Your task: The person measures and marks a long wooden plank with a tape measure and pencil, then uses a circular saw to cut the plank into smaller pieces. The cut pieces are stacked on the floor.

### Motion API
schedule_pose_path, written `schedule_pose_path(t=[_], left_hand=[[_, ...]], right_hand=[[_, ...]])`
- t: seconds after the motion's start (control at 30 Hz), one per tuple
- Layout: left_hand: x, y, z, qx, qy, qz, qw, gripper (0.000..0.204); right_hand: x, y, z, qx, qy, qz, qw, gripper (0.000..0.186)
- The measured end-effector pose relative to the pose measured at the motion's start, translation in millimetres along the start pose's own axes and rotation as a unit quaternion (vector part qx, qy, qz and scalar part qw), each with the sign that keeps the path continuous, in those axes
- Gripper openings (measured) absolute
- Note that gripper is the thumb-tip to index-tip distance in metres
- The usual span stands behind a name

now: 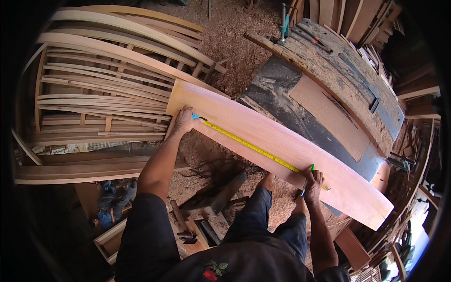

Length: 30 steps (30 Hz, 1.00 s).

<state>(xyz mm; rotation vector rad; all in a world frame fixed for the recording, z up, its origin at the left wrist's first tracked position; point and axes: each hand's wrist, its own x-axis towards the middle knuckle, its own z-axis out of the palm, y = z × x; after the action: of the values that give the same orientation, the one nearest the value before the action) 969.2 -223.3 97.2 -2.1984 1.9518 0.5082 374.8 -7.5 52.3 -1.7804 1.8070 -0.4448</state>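
Observation:
A long, pale wooden board [282, 136] slants across in front of me, from upper left to lower right. Close to its left end, my left hand [184, 120] is closed around a tape measure, whose blue case [195, 116] peeks out past the fingers. The yellow blade [249, 144] lies stretched along the board, its end hook just beyond my right hand [312, 184]. My right hand is closed at the board's near edge, over the blade, gripping a slim pen [313, 167] with a green end above the fingers and a blue-and-white part below.
Slatted wooden frames [108, 84] are stacked at the left. A worn workbench [347, 70] with a clamp [283, 23] and a metal square [374, 104] stands at the far right. Wood shavings [249, 42] cover the floor. Another person [112, 202] is at the lower left.

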Motion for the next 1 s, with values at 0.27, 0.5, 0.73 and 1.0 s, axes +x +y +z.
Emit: schedule_pose_path(t=[0.27, 0.5, 0.73, 1.0], left_hand=[[5, 17, -5, 0.021, -0.018, -0.068, 0.997, 0.080], [0, 28, -14, 0.021, -0.040, -0.087, 0.995, 0.075], [6, 26, -16, 0.014, -0.066, -0.087, 0.994, 0.072], [5, 22, -7, 0.005, -0.005, -0.068, 0.998, 0.047]], right_hand=[[1, -3, 1, -0.005, 0.001, -0.014, 1.000, 0.028], [17, -47, 2, -0.130, 0.020, 0.016, 0.991, 0.032], [146, -209, 93, 0.285, -0.128, -0.130, 0.941, 0.026], [224, -281, 186, 0.323, -0.185, -0.137, 0.918, 0.017]])
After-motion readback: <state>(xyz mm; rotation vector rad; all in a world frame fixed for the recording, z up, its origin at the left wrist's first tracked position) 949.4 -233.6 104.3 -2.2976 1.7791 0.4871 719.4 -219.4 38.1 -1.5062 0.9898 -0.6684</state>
